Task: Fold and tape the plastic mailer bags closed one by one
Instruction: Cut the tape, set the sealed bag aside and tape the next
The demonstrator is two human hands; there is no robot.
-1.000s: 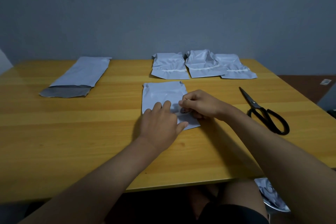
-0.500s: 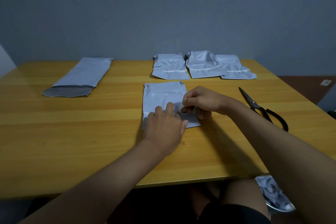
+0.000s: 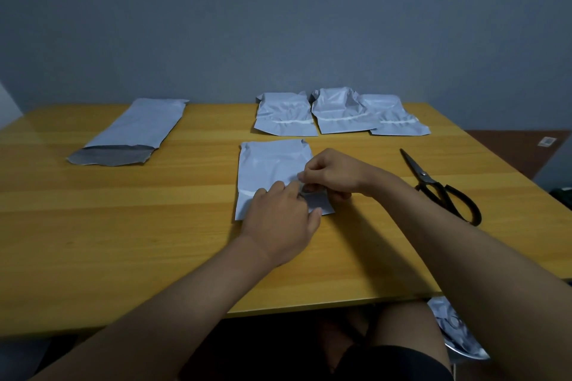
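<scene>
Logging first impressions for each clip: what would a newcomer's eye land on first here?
Both hands meet mid-table over a folded mailer bag: the left hand presses it flat while the right hand pinches something small at its fold. Behind lie three sealed bags; black scissors lie right.

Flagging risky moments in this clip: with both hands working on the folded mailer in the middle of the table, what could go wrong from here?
1. The right hand pinches something small at the mailer; if it is tape, it may crease or stick to the fingers.
2. The left hand covers only the near part, so the fold may spring open.
3. The scissors lie near the right forearm and could be knocked.
</scene>
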